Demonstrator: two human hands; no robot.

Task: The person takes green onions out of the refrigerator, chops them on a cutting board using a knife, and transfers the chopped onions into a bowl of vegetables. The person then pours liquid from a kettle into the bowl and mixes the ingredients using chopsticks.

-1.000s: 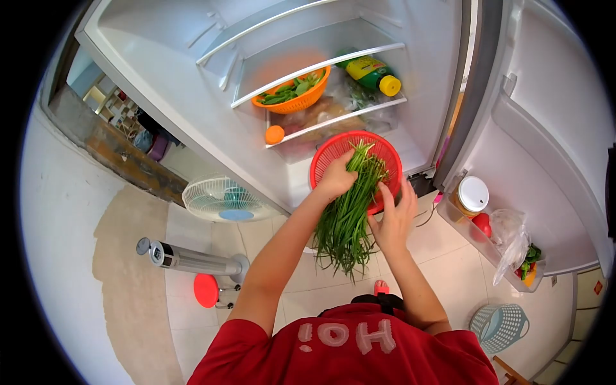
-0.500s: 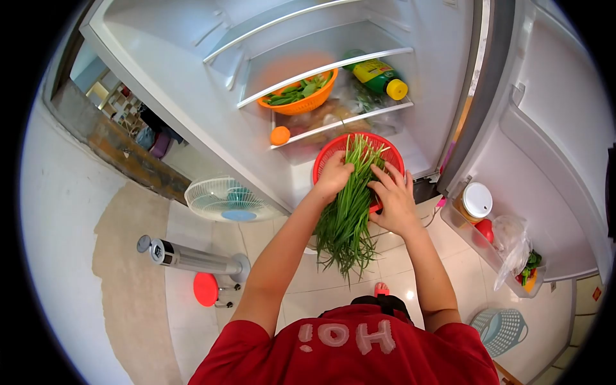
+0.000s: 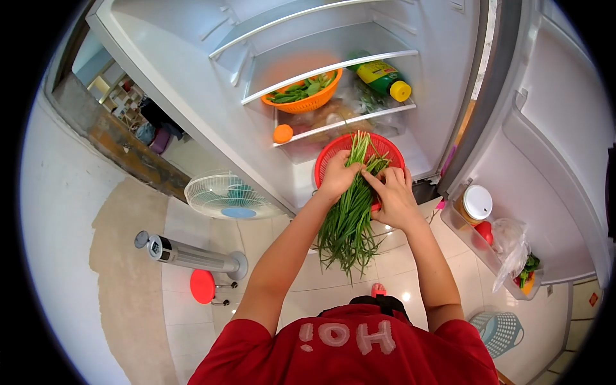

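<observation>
And here's the left hand [image 3: 338, 176], closed around a long bunch of green, thin-leaved stalks [image 3: 350, 221], its thumb across them near the pale cut ends. Over on the right, the right hand [image 3: 393, 197] has its fingers bent and its index finger reaching in to the stalks, the tip right by the left thumb; whether it pinches any, I can't tell.

The bunch lies across a round red plastic basket [image 3: 325, 160], cut ends over the basket's inside, leafy tips spilling past its near edge toward the red shirt [image 3: 346, 346]. That basket is at the open front of the refrigerator [image 3: 423, 144], below the shelves.

Up on the refrigerator's shelving, an orange plastic basket [image 3: 308, 104] of green pods and leaves sits toward the left; at the right edge lies a green bottle with a yellow cap [image 3: 384, 80], plastic bags between and beneath them. An orange round object [image 3: 282, 133] shows at the lower shelf's front left corner. Off to the right, the open door's bin [image 3: 478, 247] carries a white-lidded jar [image 3: 476, 204], a red item [image 3: 484, 232] and a clear plastic bag [image 3: 511, 247].
</observation>
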